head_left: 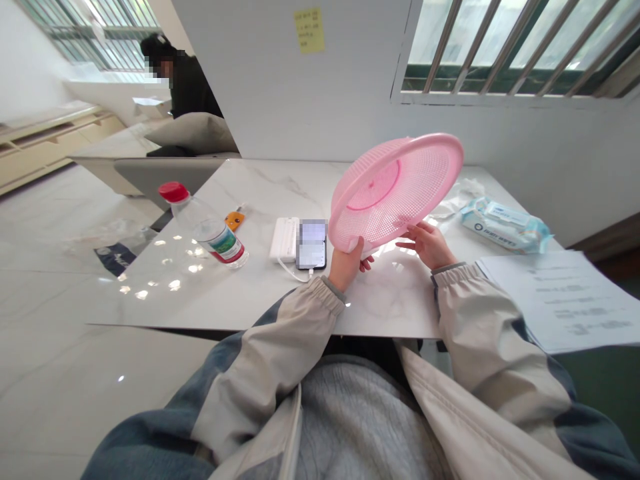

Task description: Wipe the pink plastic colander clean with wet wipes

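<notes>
A pink plastic mesh basket [420, 180] is raised over the table and tilted, with its open side toward the right. My left hand [349, 263] is closed on the lower left of its rim, thumb on top and fingers underneath. A small white piece shows under the basket beside those fingers; I cannot make out what it is. My right hand [429, 244] is at the basket's lower right edge. Its fingers are apart, and the upper ones seem to touch the mesh from outside.
On the white marbled table [280, 303] are a red-capped clear bottle [217, 237], an orange item [234, 220], a white power bank [284, 239] cabled to a phone [311, 245], a wipes pack [505, 225] and printed papers [565, 297]. A person [187, 80] sits beyond the partition.
</notes>
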`<state>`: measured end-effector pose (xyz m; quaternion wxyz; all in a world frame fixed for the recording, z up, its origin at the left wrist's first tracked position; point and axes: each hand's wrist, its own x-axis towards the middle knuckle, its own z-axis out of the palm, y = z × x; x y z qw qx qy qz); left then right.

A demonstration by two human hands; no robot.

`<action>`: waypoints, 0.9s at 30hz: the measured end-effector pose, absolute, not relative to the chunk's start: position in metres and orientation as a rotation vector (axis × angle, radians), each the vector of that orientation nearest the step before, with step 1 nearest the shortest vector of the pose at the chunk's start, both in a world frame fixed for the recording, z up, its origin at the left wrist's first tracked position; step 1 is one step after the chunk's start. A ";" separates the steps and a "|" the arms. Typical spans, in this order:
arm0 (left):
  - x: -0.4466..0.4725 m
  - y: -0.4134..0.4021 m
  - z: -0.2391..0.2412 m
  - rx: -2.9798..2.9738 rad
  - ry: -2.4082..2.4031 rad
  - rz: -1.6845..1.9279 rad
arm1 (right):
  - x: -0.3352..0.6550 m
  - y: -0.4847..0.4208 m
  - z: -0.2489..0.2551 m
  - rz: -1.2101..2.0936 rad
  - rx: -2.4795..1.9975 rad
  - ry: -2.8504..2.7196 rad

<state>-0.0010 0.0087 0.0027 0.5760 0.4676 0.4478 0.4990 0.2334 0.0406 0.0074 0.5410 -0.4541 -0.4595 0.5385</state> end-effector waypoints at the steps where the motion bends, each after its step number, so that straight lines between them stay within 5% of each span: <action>1: -0.001 0.009 0.003 1.097 1.051 1.162 | 0.234 0.041 0.008 1.262 -1.080 -1.086; 27: -0.002 0.008 0.006 1.136 1.071 1.109 | 0.236 0.043 0.006 1.200 -1.096 -1.046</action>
